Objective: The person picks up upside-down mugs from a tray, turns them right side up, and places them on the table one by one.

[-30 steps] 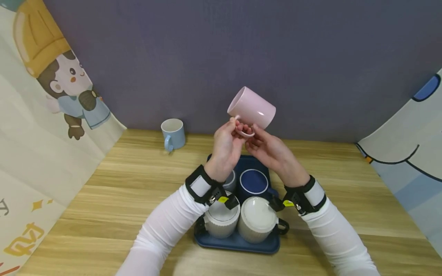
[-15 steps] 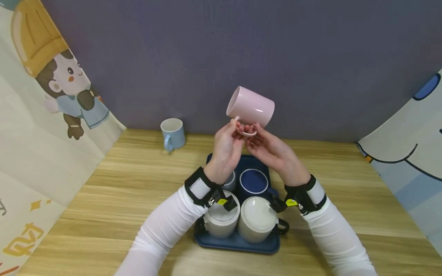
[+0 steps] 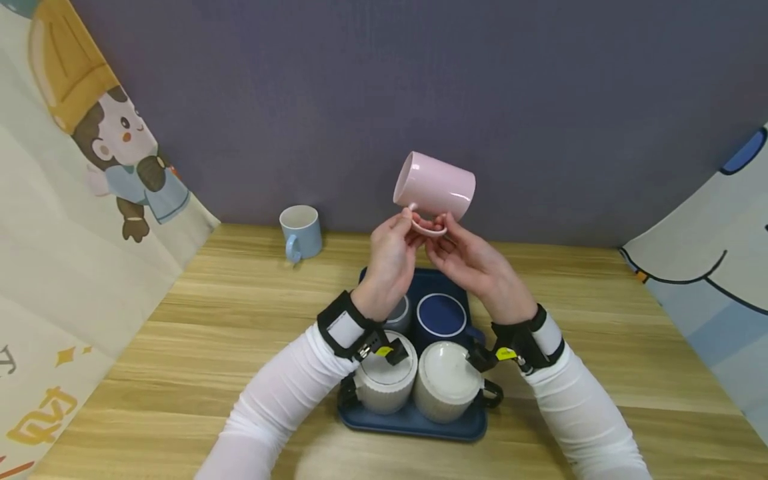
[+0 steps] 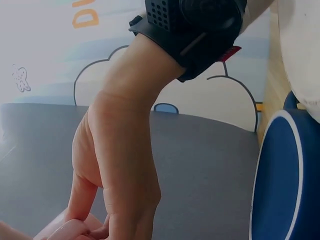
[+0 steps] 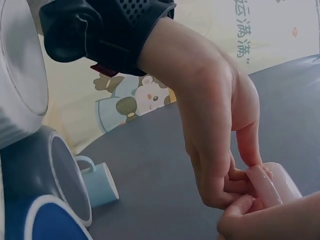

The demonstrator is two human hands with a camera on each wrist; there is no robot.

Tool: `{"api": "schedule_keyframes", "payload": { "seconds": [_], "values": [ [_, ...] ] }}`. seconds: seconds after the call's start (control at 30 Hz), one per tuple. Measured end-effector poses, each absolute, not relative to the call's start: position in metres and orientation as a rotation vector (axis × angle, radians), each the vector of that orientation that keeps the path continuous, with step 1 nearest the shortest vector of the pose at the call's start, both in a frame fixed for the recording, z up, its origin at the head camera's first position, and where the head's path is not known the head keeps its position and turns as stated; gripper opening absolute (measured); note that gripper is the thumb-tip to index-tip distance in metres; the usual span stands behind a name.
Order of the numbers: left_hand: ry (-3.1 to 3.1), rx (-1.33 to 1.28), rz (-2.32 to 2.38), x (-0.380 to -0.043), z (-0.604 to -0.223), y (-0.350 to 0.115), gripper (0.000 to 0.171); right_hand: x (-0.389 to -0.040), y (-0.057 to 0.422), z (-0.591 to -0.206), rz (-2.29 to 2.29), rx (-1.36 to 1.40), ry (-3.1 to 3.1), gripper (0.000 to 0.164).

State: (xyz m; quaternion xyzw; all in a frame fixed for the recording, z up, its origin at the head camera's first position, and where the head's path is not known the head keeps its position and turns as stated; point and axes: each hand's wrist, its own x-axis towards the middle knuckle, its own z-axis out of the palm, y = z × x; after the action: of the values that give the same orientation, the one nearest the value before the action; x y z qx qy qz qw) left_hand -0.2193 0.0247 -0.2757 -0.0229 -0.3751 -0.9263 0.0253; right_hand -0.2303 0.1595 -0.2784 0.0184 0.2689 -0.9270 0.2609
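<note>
A pink mug [image 3: 435,185] is held up above the far end of the tray, tipped on its side with its rim to the left and its handle [image 3: 429,233] toward me. My left hand [image 3: 390,257] pinches the handle near the rim. On the base side, the fingertips of my right hand [image 3: 471,260] grip the handle's other end. The right wrist view shows the left hand's fingers and the pink handle close up. Only a sliver of the mug [image 4: 65,230] enters the left wrist view.
Below my hands lies a dark blue tray [image 3: 414,428]. It bears a navy mug [image 3: 441,315], a grey one [image 3: 399,316] partly hidden, and two ribbed whitish mugs [image 3: 447,383] with black handles, all bottoms up. A light blue mug [image 3: 302,233] stands upright by the grey back panel [image 3: 540,133].
The pink mug has levelled slightly and shifted a little left. Fingers behind its handle have moved, so more of the handle shows. Both hands keep their hold.
</note>
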Motion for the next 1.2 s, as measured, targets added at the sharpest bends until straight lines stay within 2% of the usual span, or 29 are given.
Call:
{"api": "schedule_keyframes", "payload": {
  "seconds": [0.23,0.5,0.8,1.2],
  "values": [
    [-1.252,-0.067,-2.795,-0.2176,-0.2772,0.0235,0.029,-0.2296,0.1569,-0.2798,-2.528,0.029,0.777,0.018],
    [-1.317,-0.116,-2.746,-0.2162,-0.2793,0.0227,0.026,-0.2259,0.1537,-0.2808,-2.516,0.029,0.798,0.022],
    [-1.281,-0.094,-2.777,-0.2156,-0.2801,0.0248,0.025,-0.2280,0.1549,-0.2811,-2.537,0.011,0.673,0.018],
    [-1.411,-0.057,-2.779,-0.2195,-0.2827,0.0214,0.032,-0.2325,0.1548,-0.2779,-2.592,0.079,0.504,0.015]
  ]
}}
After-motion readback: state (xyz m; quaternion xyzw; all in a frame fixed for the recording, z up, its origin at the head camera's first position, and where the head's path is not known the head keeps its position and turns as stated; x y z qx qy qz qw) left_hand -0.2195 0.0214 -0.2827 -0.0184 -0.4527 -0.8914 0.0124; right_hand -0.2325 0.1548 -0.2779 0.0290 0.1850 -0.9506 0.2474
